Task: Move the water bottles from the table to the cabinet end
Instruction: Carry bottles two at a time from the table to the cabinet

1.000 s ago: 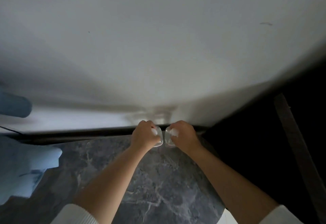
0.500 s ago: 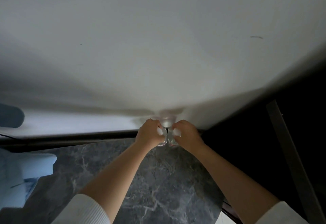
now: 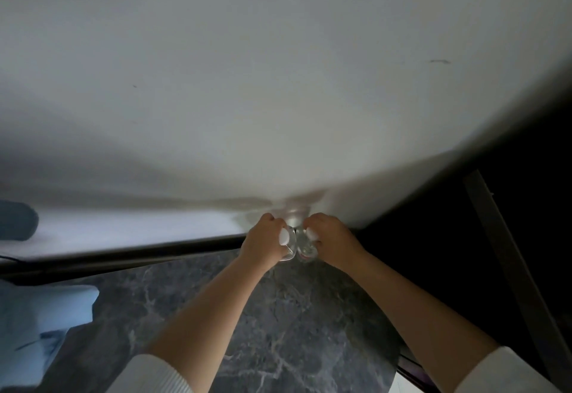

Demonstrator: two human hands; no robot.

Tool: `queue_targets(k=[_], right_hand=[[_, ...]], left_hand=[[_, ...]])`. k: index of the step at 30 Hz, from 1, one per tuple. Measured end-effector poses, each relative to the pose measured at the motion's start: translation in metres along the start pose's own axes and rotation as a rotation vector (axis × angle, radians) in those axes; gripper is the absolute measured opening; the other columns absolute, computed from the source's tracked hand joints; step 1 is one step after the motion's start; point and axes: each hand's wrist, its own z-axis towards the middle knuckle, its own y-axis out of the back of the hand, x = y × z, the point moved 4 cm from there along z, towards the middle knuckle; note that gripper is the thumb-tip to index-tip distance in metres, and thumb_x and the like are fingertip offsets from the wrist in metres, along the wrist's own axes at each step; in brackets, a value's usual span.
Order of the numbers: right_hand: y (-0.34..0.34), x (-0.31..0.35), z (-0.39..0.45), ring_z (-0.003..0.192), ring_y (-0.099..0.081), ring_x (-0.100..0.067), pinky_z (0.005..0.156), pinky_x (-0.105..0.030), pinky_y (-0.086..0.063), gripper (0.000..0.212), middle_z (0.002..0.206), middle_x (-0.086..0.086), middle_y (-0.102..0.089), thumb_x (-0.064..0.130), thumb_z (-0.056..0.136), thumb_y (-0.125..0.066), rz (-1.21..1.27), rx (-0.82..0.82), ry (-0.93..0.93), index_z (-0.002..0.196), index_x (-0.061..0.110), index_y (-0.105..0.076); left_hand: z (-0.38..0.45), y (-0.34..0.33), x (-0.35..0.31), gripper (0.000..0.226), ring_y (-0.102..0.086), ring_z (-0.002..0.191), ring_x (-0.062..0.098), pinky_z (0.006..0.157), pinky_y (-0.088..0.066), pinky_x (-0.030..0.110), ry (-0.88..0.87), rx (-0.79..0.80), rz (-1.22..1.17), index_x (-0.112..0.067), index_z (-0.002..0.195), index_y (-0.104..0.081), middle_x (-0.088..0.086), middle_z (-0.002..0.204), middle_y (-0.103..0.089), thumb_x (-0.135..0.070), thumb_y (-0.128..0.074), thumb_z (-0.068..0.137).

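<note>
The scene is dimly lit throughout. The white wall [image 3: 278, 67] is washed in soft grey light, brightest at a pale band low on the left. A broad shadow is cast along its base. The right side is swallowed in near black. Wide-angle bending is seen along the edges, and the wall's lower part is smeared by blur.

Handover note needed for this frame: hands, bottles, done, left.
Left hand: grips the left bottle near its white cap.
Right hand: grips the right bottle the same way.
Bottles: side by side, almost touching, held over the far edge of the dark marble surface by the white wall.
Done: both picked up.
Left: set them down, release. Whether they already rest on anything cannot be told.
</note>
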Motion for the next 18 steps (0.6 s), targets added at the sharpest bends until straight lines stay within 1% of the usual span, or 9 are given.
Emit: queue_targets(k=[3,10,14,18], right_hand=[[0.0028,-0.0022,0.0014,0.117,-0.053,-0.03,0.093,-0.029,-0.039,0.039,0.128,-0.014,-0.055,-0.008,0.082,-0.05,-0.035,0.013,-0.004,0.118,0.002,-0.057],[0.0016,-0.0009,-0.0022,0.118,-0.052,-0.028,0.094,-0.029,-0.04,0.039,0.131,-0.012,-0.054,-0.004,0.084,-0.053,-0.077,0.005,-0.001,0.122,0.003,-0.055],[0.0,0.0007,-0.0028,0.115,-0.054,-0.03,0.092,-0.029,-0.041,0.04,0.129,-0.015,-0.055,-0.007,0.081,-0.051,-0.059,-0.018,-0.011,0.12,0.002,-0.056],[-0.002,0.0015,-0.0037,0.113,-0.055,-0.031,0.091,-0.031,-0.042,0.039,0.127,-0.016,-0.055,-0.006,0.081,-0.049,-0.06,-0.041,-0.024,0.119,0.001,-0.056]], left_hand=[[-0.0007,-0.0016,0.0001,0.041,-0.056,0.111,0.024,0.093,-0.043,0.026,0.009,-0.014,0.001,-0.01,0.122,-0.055,0.009,0.126,-0.048,-0.017,-0.065,0.083],[-0.0031,-0.0061,-0.0013,0.042,-0.055,0.113,0.024,0.095,-0.042,0.025,0.009,-0.018,-0.017,-0.009,0.124,-0.053,0.01,0.127,-0.048,-0.02,-0.063,0.085],[-0.003,-0.0033,-0.0004,0.04,-0.054,0.114,0.023,0.095,-0.041,0.025,0.002,-0.02,-0.016,-0.009,0.124,-0.054,0.009,0.128,-0.048,-0.018,-0.062,0.086],[-0.0015,-0.0017,-0.0011,0.042,-0.055,0.113,0.024,0.094,-0.042,0.025,-0.028,0.015,0.017,-0.008,0.125,-0.053,0.009,0.127,-0.047,-0.016,-0.063,0.085]])
